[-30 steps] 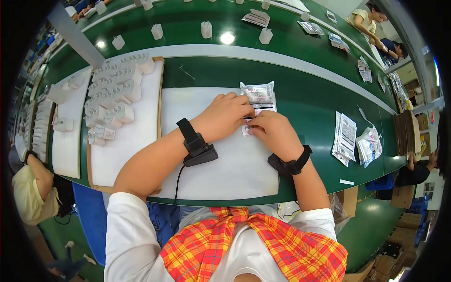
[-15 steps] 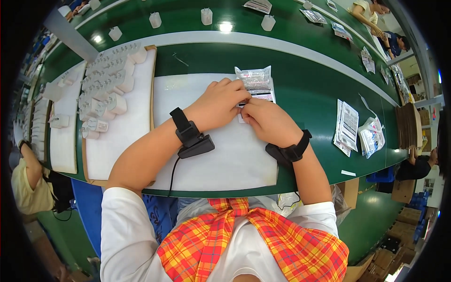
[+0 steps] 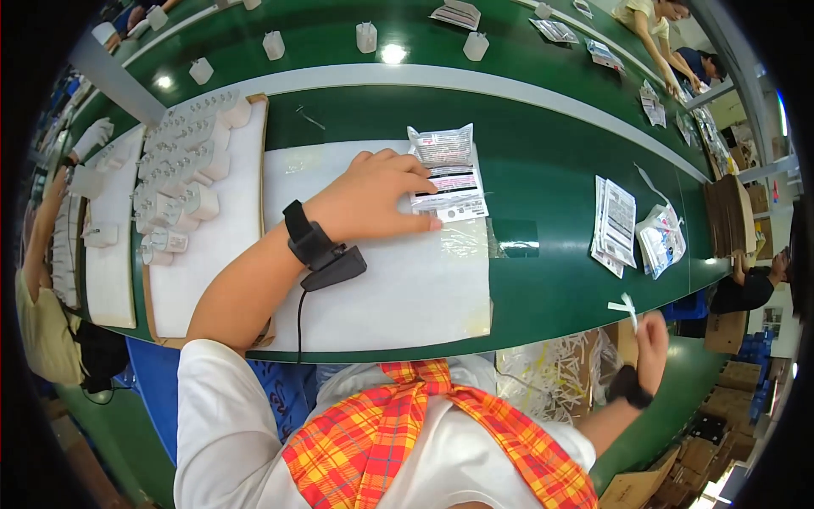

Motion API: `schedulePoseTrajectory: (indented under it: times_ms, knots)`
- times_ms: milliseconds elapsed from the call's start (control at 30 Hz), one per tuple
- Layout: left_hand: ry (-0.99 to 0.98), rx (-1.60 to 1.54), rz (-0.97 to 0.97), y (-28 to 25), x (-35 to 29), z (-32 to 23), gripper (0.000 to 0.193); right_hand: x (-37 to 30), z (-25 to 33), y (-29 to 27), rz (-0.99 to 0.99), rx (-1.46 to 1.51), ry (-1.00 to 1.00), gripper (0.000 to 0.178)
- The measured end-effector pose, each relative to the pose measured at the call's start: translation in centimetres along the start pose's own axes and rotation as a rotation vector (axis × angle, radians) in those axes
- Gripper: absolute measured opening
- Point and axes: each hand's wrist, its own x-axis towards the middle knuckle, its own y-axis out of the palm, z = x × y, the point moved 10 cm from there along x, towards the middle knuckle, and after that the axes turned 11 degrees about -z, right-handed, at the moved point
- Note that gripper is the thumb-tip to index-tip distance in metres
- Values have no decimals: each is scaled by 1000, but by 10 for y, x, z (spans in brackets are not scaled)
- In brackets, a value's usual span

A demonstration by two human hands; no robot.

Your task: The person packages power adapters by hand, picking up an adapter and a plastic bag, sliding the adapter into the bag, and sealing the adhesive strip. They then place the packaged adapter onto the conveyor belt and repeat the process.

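Note:
A flat silver-and-white printed packet (image 3: 449, 161) lies at the far edge of the white foam sheet (image 3: 381, 297). My left hand (image 3: 377, 195) rests over the packet's left side, fingers spread, thumb stretched toward its lower edge. Well to the right, past the table's front edge, my right hand (image 3: 651, 343) is closed, pinching thin white strips (image 3: 626, 307) that stick up from its fingers. Each wrist wears a black strap with a small device.
Rows of white plug adapters (image 3: 182, 170) stand on a board at left. More packets (image 3: 616, 225) lie at right, beside a crumpled one (image 3: 660, 237). Below the table edge is a bin of white strip scraps (image 3: 555, 373). Adapters and packets sit on a strip beyond the divider. Other people work nearby.
My right hand has left the packet, moving right and toward me with white strips in it. The left hand's fingers have spread over the packet. A gloved hand has appeared at far left.

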Motion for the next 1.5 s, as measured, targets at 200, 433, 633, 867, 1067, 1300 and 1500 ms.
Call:
schedulePoseTrajectory:
  times_ms: [200,433,633,867,1067,1300,1500]
  knots:
    - [-49,209,-77,5,16,-11,25,-38,-9,-18,-333,-509,-26,33]
    - [63,359,-163,-4,6,-20,29,54,232,266,185,-82,-434,60]
    - [25,352,-163,-11,8,-32,27,116,208,304,528,-282,-443,67]
    - [-12,341,-130,-5,9,-19,37,120,254,305,342,-125,-887,69]
    - [-19,309,-151,-8,12,-17,41,222,183,124,-415,-68,-516,50]
    - [-25,303,-130,-4,6,-11,38,168,39,75,97,-506,-338,33]
    - [-61,281,-65,0,7,-10,40,152,51,110,254,-629,-364,22]
